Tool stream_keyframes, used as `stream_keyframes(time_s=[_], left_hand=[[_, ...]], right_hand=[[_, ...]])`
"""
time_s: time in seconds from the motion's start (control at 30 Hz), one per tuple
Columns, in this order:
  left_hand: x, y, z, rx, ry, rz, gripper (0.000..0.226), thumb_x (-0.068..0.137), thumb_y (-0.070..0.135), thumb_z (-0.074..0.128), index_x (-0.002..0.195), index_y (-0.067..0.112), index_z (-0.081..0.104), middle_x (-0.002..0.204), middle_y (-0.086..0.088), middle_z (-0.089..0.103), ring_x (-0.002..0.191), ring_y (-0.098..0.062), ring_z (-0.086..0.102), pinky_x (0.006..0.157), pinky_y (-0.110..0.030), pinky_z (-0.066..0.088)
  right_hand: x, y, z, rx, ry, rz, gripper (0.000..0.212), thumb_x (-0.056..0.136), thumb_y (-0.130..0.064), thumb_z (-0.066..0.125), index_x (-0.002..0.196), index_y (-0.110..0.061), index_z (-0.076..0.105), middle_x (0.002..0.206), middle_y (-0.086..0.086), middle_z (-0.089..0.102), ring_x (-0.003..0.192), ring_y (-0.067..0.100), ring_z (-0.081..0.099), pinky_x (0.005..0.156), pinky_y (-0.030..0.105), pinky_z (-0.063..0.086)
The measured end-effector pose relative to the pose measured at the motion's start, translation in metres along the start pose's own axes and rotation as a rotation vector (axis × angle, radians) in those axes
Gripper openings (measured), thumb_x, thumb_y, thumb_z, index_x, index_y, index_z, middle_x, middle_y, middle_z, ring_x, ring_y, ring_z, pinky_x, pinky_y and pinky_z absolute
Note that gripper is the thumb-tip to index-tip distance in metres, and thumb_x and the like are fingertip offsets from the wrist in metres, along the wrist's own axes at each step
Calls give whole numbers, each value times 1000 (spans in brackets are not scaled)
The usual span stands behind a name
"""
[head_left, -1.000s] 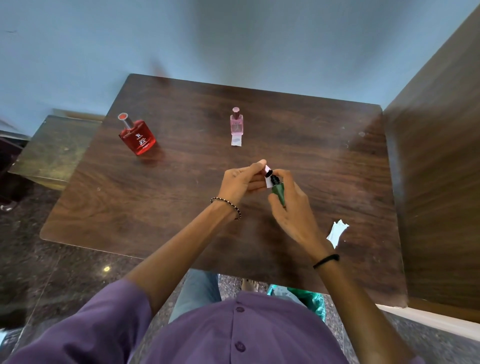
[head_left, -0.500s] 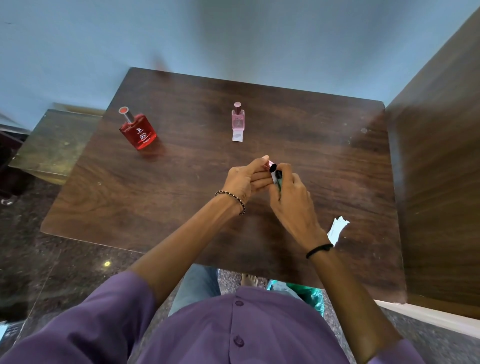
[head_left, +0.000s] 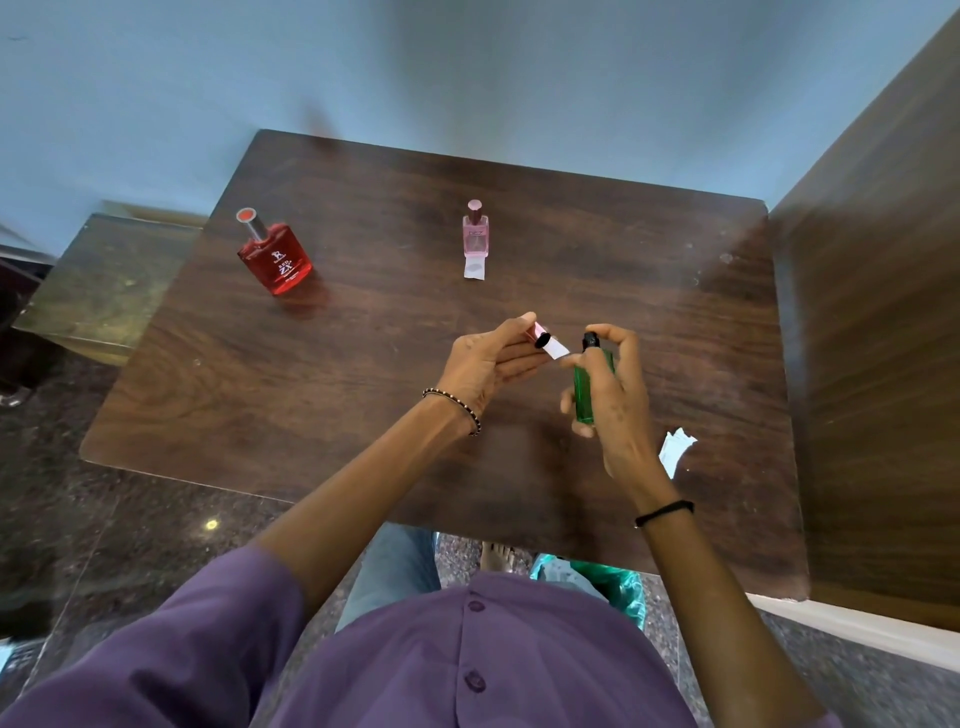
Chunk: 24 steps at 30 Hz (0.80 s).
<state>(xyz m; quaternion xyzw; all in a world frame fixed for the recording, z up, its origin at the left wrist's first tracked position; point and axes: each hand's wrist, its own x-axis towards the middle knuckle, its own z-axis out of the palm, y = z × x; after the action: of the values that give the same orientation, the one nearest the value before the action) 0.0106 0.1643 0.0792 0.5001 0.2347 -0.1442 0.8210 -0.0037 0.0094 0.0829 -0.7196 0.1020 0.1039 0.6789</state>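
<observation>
My right hand (head_left: 618, 410) wraps the green perfume bottle (head_left: 586, 389) mid-body, forefinger on top; probably slick, breakable glass. My left hand (head_left: 488, 364) pinches the flimsy tester strip (head_left: 555, 349).

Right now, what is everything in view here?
table: 1, dark brown, under everything
red bottle: 1, red, table's far left
pink bottle: 1, pink, far middle
paper strip: 1, white, before pink bottle
paper scraps: count unclear, white, table's right
green bottle: 1, green, black top, gripped above table
pink cap: 1, pink, pinched above table
held strip: 1, white, beside pink cap
left hand: 1, fingers pinch pink cap, held strip
right hand: 1, grips green bottle
</observation>
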Motion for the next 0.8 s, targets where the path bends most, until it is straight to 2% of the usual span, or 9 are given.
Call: stream_keyframes(time_s=[0.07, 0.13, 0.23, 0.37, 0.47, 0.6, 0.7, 0.8], left_hand=[[-2, 0, 0, 20, -13, 10, 25, 91, 30, 70, 100, 7, 76, 103, -15, 78, 97, -27, 75, 90, -34, 59], [-4, 0, 0, 33, -35, 20, 28, 93, 30, 68, 105, 6, 75, 107, -16, 76, 102, -27, 74, 94, -35, 57], [-5, 1, -2, -2, -50, 20, 29, 93, 29, 67, 109, 5, 73, 111, -15, 76, 105, -27, 73, 92, -36, 58], [-4, 5, -9, -62, 5, -16, 22, 90, 28, 71, 99, 8, 75, 103, -12, 78, 94, -24, 76, 74, -30, 62], [-2, 6, -11, -21, -14, -35, 24, 91, 29, 70, 100, 8, 75, 106, -14, 77, 99, -27, 74, 77, -32, 62], [-3, 6, -9, 26, -66, -43, 41, 92, 32, 68, 118, -1, 69, 114, -17, 74, 106, -28, 72, 87, -33, 60], [-2, 5, -8, 11, -49, -35, 42, 92, 30, 68, 118, -2, 68, 112, -18, 74, 105, -28, 73, 85, -32, 61], [0, 6, -6, -5, -25, -38, 39, 91, 28, 69, 116, -3, 69, 111, -19, 75, 103, -29, 73, 83, -33, 61]], right_hand=[[2, 0, 2, 84, -13, 37, 27, 89, -39, 70, 110, -44, 55, 89, -6, 68, 53, 15, 61, 37, 22, 35], [3, 2, 3, 103, -27, 48, 34, 88, -33, 75, 113, -46, 55, 93, 0, 68, 55, 13, 60, 38, 21, 37], [4, 6, 3, 57, -30, 31, 42, 89, -22, 73, 116, -48, 53, 83, 3, 67, 57, 12, 58, 40, 21, 40], [3, 9, 1, 24, -35, 21, 42, 91, -20, 71, 117, -47, 53, 73, -4, 66, 58, 12, 56, 42, 23, 41], [1, 8, 2, 2, -67, 20, 41, 92, -19, 70, 116, -47, 52, 70, -7, 64, 57, 10, 56, 43, 24, 41], [1, 4, 6, 2, -81, 24, 42, 93, -17, 70, 115, -48, 52, 80, 1, 65, 55, 7, 56, 42, 22, 41], [1, 3, 6, 12, -86, 16, 40, 94, -16, 67, 115, -47, 52, 91, 7, 64, 53, 7, 56, 40, 20, 39], [3, 4, -1, -44, -111, -43, 39, 96, -17, 62, 119, -47, 54, 99, 5, 62, 54, 8, 54, 42, 19, 38]])
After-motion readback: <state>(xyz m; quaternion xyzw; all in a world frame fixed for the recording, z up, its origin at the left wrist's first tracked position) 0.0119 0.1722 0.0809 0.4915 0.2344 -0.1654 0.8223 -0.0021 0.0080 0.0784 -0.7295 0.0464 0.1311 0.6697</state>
